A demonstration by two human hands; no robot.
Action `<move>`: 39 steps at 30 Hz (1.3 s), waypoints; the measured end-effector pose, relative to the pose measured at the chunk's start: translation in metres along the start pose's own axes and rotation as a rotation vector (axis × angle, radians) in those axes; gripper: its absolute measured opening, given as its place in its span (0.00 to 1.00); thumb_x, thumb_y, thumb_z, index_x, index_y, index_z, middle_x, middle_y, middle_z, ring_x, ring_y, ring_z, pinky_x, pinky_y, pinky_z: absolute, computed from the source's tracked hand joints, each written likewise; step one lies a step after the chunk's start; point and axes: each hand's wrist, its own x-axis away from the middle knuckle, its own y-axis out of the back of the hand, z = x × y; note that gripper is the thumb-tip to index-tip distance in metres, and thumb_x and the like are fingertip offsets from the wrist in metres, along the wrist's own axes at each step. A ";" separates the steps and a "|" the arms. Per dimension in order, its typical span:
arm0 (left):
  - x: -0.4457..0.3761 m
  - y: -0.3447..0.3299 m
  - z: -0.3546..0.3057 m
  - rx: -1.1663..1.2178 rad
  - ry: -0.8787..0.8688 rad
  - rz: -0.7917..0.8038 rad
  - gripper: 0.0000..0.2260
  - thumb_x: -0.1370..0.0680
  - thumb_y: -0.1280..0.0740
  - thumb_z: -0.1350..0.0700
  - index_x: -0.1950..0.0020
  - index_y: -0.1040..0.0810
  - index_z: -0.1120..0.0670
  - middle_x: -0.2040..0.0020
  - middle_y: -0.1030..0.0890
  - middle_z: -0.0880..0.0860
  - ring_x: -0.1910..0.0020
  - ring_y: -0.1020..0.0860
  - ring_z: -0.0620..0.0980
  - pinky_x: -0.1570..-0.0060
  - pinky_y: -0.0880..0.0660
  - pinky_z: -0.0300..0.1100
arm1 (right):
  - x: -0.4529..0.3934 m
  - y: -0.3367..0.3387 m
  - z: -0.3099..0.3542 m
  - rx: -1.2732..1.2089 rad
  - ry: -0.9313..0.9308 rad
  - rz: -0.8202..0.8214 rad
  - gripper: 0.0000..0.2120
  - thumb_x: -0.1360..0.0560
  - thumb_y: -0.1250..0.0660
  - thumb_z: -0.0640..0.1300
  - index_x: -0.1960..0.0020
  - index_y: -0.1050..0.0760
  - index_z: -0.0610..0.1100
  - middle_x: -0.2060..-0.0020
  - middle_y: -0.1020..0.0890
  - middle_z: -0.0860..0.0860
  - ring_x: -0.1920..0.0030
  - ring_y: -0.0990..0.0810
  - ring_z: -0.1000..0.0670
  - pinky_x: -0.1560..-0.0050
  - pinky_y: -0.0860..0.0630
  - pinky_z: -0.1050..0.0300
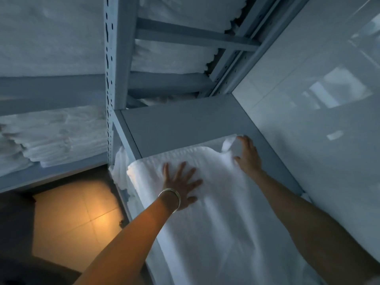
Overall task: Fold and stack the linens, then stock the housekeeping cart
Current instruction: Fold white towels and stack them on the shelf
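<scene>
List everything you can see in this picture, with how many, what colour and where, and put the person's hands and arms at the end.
Towel: one, white, spread on the grey shelf top, centre.
Shelf top: one, grey, bare at its far end beyond the towel.
Shelving frame: one, grey slotted metal, left and upper centre.
Folded linen stacks: several, white, on the left shelves and upper shelves.
Wall: glossy white, right side.
Floor tiles: warm orange-lit, lower left.
Bracelet: one, silver, on the left wrist.
Left hand: fingers spread, pressing flat on the towel.
Right hand: at the towel's far corner, gripping a raised fold.
</scene>
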 end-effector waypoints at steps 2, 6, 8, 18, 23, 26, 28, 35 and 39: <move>0.001 -0.002 0.000 -0.003 -0.007 -0.012 0.27 0.21 0.53 0.36 0.25 0.57 0.37 0.23 0.64 0.47 0.26 0.68 0.59 0.41 0.68 0.74 | -0.014 0.001 0.005 0.043 0.119 0.010 0.30 0.31 0.29 0.37 0.31 0.33 0.48 0.27 0.38 0.50 0.29 0.38 0.43 0.35 0.36 0.45; -0.001 -0.004 0.002 0.000 -0.012 -0.030 0.27 0.22 0.53 0.35 0.25 0.58 0.37 0.23 0.65 0.47 0.27 0.69 0.59 0.42 0.70 0.73 | -0.032 0.018 0.019 0.301 0.325 0.200 0.11 0.28 0.33 0.42 0.49 0.33 0.48 0.45 0.22 0.49 0.40 0.25 0.46 0.41 0.37 0.54; -0.001 -0.003 0.001 -0.001 -0.014 -0.025 0.27 0.22 0.53 0.35 0.25 0.58 0.37 0.23 0.65 0.47 0.27 0.69 0.59 0.42 0.71 0.73 | -0.045 0.036 0.021 0.510 0.293 0.227 0.08 0.27 0.36 0.39 0.52 0.32 0.49 0.50 0.21 0.45 0.50 0.20 0.43 0.49 0.31 0.54; -0.003 -0.001 -0.004 0.016 0.033 -0.034 0.27 0.22 0.52 0.34 0.25 0.56 0.36 0.23 0.63 0.47 0.28 0.69 0.63 0.42 0.69 0.75 | -0.031 -0.012 -0.002 0.226 0.017 0.218 0.36 0.25 0.40 0.32 0.23 0.50 0.52 0.25 0.51 0.44 0.26 0.42 0.43 0.29 0.44 0.42; -0.007 0.007 -0.015 0.038 0.148 -0.056 0.24 0.22 0.49 0.38 0.26 0.47 0.37 0.22 0.61 0.50 0.28 0.67 0.67 0.42 0.65 0.77 | 0.015 -0.013 -0.087 0.060 -0.109 0.069 0.19 0.25 0.41 0.31 0.34 0.30 0.37 0.37 0.30 0.36 0.38 0.28 0.36 0.39 0.31 0.45; -0.013 0.011 -0.026 0.069 0.239 -0.121 0.23 0.21 0.49 0.40 0.26 0.43 0.41 0.22 0.57 0.53 0.27 0.64 0.66 0.41 0.63 0.77 | 0.038 -0.006 -0.114 -0.080 -0.273 0.096 0.17 0.23 0.39 0.33 0.35 0.30 0.33 0.38 0.27 0.36 0.39 0.27 0.36 0.40 0.31 0.47; -0.019 0.008 -0.031 0.038 0.187 -0.173 0.25 0.20 0.51 0.41 0.24 0.46 0.45 0.22 0.58 0.52 0.25 0.64 0.62 0.39 0.63 0.75 | 0.050 -0.009 -0.119 -0.137 -0.354 0.328 0.20 0.24 0.35 0.37 0.33 0.32 0.35 0.39 0.26 0.37 0.40 0.26 0.38 0.40 0.30 0.48; -0.036 -0.003 -0.037 -0.038 0.014 -0.090 0.22 0.20 0.57 0.37 0.26 0.56 0.33 0.23 0.61 0.45 0.27 0.67 0.64 0.42 0.64 0.77 | 0.062 -0.033 -0.118 0.029 -0.320 0.305 0.17 0.24 0.37 0.39 0.37 0.33 0.37 0.41 0.25 0.38 0.42 0.25 0.40 0.43 0.29 0.52; -0.039 -0.001 -0.040 -0.074 0.045 -0.046 0.24 0.23 0.59 0.33 0.27 0.59 0.31 0.24 0.65 0.45 0.29 0.70 0.66 0.45 0.66 0.79 | 0.063 -0.025 -0.124 0.309 -0.313 0.214 0.09 0.22 0.41 0.44 0.44 0.29 0.42 0.47 0.22 0.43 0.42 0.24 0.43 0.46 0.28 0.51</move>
